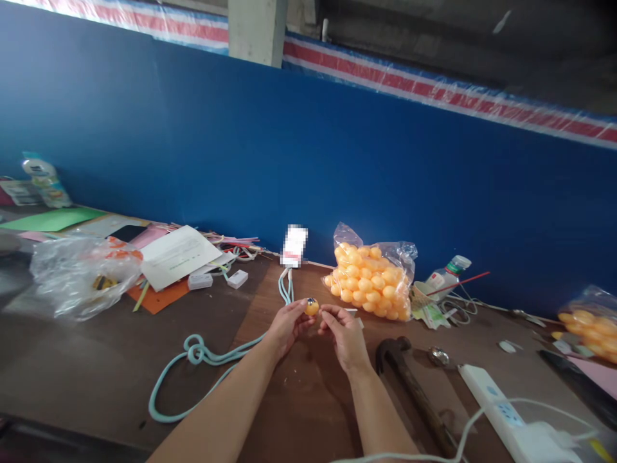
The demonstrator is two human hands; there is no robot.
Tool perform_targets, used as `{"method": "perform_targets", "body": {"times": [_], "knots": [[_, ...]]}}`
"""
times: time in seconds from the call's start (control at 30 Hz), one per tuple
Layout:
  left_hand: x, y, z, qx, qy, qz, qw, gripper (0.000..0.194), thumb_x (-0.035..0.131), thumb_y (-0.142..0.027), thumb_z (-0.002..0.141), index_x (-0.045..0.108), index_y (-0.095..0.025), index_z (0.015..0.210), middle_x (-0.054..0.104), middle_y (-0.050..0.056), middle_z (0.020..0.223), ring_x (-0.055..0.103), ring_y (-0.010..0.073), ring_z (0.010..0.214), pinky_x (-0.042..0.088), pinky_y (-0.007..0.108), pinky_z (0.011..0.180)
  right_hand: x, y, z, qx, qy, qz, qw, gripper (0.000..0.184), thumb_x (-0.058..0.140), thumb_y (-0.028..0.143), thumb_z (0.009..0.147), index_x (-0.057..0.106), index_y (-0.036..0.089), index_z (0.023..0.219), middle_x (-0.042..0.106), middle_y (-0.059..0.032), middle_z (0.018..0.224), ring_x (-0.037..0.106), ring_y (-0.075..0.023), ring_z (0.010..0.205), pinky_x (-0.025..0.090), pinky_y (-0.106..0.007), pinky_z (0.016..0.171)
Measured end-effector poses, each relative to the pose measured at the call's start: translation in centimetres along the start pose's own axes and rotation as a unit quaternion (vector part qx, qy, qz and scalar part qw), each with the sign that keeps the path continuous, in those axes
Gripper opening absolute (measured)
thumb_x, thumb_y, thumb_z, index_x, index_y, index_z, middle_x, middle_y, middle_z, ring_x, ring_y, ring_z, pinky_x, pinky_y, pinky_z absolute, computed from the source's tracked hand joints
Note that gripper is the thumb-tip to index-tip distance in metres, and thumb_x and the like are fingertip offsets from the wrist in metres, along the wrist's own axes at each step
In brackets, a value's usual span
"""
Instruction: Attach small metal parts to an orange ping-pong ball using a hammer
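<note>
My left hand [288,325] pinches a small orange ball [312,307] with a dark spot on top, held just above the brown table [96,360]. My right hand [343,334] is close beside it, fingers curled toward the ball, fingertips touching or nearly touching it. Just behind the hands stands a clear plastic bag full of orange balls [371,283]. A light blue cord [202,360] lies looped on the table to the left of my left forearm.
A hammer [409,379] and a white power strip [501,405] lie at the right. A second bag of orange balls [588,325] sits far right, a plastic bottle [448,273] by the blue wall. Papers, straws and a crumpled plastic bag [77,273] are at the left.
</note>
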State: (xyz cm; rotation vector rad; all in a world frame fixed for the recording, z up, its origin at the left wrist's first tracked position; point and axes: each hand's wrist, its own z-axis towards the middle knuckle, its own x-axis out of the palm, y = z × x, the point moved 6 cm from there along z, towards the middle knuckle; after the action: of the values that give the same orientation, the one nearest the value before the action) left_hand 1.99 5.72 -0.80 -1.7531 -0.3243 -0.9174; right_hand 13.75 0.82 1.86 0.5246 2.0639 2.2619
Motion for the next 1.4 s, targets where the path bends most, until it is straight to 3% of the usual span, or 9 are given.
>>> {"method": "perform_targets", "body": {"times": [0.13, 0.3, 0.8, 1.03, 1.4], "knots": [[0.15, -0.07, -0.11, -0.004, 0.000, 0.002, 1.000, 0.016, 0.061, -0.022, 0.079, 0.062, -0.008, 0.088, 0.068, 0.010, 0.081, 0.062, 0.0101, 0.063, 0.053, 0.019, 0.062, -0.07, 0.24, -0.07, -0.007, -0.004, -0.011, 1.000, 0.029, 0.068, 0.038, 0.070, 0.066, 0.016, 0.089, 0.065, -0.0024, 0.075, 0.052, -0.0089, 0.052, 0.048, -0.022, 0.051], [0.22, -0.18, -0.20, -0.004, -0.003, 0.003, 1.000, 0.017, 0.062, -0.022, 0.079, 0.062, -0.008, 0.088, 0.067, 0.010, 0.080, 0.063, 0.0107, 0.063, 0.053, 0.020, 0.062, -0.05, 0.32, -0.11, 0.007, -0.003, 0.009, 1.000, 0.028, 0.070, 0.038, 0.067, 0.066, 0.017, 0.085, 0.063, -0.0009, 0.069, 0.056, -0.0120, 0.059, 0.049, -0.023, 0.053], [0.04, -0.12, -0.22, -0.010, -0.011, 0.012, 1.000, 0.018, 0.062, -0.023, 0.078, 0.062, -0.009, 0.089, 0.068, 0.010, 0.080, 0.062, 0.0109, 0.062, 0.053, 0.021, 0.060, 0.04, 0.45, -0.08, 0.018, 0.008, 0.071, 0.997, 0.023, 0.071, 0.031, 0.067, 0.067, 0.018, 0.085, 0.064, -0.0018, 0.082, 0.051, -0.0080, 0.057, 0.049, -0.019, 0.050], [-0.22, -0.03, -0.16, -0.009, -0.021, 0.020, 1.000, 0.020, 0.064, -0.025, 0.077, 0.062, -0.010, 0.089, 0.068, 0.009, 0.079, 0.063, 0.0118, 0.063, 0.053, 0.022, 0.060, -0.57, 0.42, 0.09, 0.038, -0.011, 0.120, 0.992, 0.021, 0.074, 0.025, 0.063, 0.065, 0.018, 0.080, 0.058, 0.0026, 0.069, 0.048, -0.0057, 0.050, 0.046, -0.017, 0.045], [-0.13, -0.09, -0.19, -0.011, -0.021, 0.028, 0.999, 0.022, 0.064, -0.025, 0.077, 0.061, -0.009, 0.092, 0.068, 0.010, 0.080, 0.063, 0.0120, 0.062, 0.053, 0.022, 0.059, -0.30, 0.16, 0.13, 0.040, 0.000, 0.107, 0.993, 0.024, 0.075, 0.027, 0.064, 0.061, 0.018, 0.081, 0.065, 0.0005, 0.073, 0.052, -0.0057, 0.052, 0.047, -0.015, 0.046]]}}
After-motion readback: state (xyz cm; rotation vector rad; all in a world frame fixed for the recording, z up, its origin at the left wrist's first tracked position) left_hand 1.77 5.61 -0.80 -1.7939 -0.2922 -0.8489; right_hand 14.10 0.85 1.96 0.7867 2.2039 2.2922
